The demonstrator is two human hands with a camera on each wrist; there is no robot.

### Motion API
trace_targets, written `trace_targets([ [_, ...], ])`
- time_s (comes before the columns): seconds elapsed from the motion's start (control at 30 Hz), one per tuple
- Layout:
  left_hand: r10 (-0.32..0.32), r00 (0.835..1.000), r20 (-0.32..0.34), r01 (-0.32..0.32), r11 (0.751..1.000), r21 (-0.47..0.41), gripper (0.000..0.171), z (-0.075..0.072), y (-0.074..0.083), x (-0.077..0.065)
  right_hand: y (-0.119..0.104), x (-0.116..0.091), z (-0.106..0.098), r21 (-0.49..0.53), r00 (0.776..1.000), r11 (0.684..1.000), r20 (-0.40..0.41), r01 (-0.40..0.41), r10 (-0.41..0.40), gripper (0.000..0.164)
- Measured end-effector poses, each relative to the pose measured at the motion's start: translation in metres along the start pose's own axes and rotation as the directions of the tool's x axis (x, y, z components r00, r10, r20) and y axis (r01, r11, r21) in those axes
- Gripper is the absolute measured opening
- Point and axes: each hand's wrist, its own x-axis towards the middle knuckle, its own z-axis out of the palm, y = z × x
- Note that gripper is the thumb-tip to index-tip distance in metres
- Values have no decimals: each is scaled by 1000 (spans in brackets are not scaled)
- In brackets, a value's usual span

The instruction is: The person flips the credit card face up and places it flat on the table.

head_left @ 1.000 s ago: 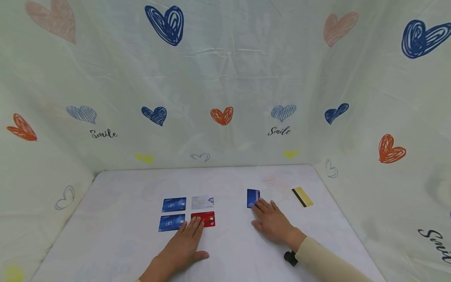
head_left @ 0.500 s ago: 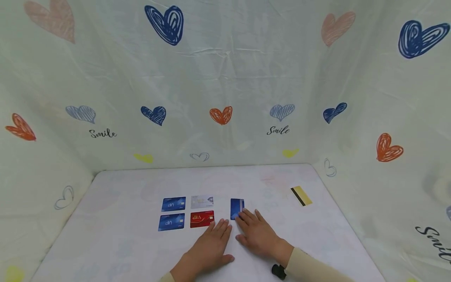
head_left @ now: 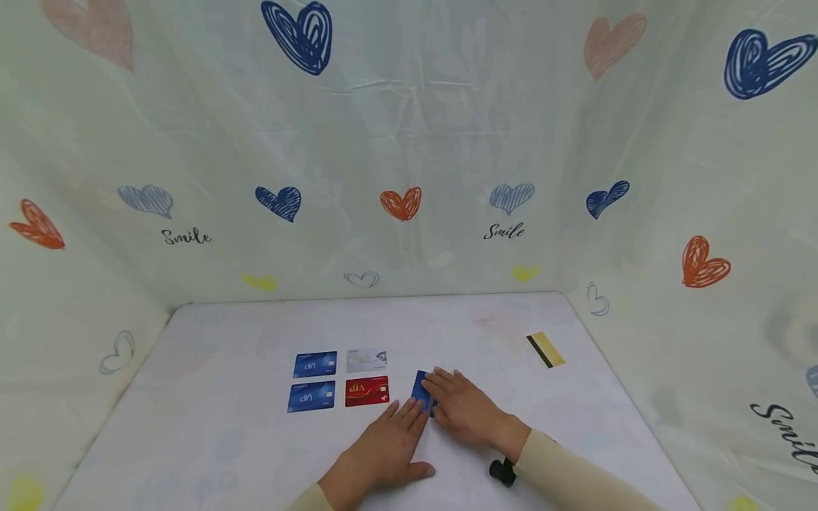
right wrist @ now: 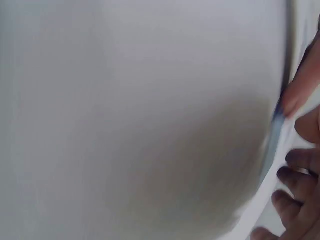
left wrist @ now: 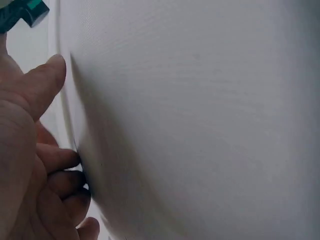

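Observation:
A blue card lies on the white table, slightly turned, with both hands over it in the head view. My left hand lies flat with straight fingers, and its fingertips touch the near end of the card. From the right, my right hand reaches across with extended fingers on the card's upper right part, which they cover. Its thumb is hidden in the head view. To the left, two blue VIP cards, a silver card and a red VIP card form two rows.
A gold card with a black stripe lies tilted at the right of the table. A small black device sits under the right wrist. A pale cloth printed with hearts surrounds the table on the back and sides.
The right hand has slid the blue card left and toward the near side, and the card has turned. The left hand has moved right from the red card to the blue card.

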Motion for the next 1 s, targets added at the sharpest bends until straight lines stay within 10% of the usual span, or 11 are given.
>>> trace_targets([
  [0.47,-117,992,-35,116,993,-25,80,-1,-7,-22,-17,-39,11,-130,998,990,31,57,-53,51],
  [0.73,-106,992,-67,106,994,1,65,-6,-13,-32,-16,-25,4,-101,995,993,-75,57,-65,50],
  [1.0,-211,930,-300,217,976,-14,69,4,-18,-23,-11,-4,3,-44,993,997,-103,59,-63,59],
])
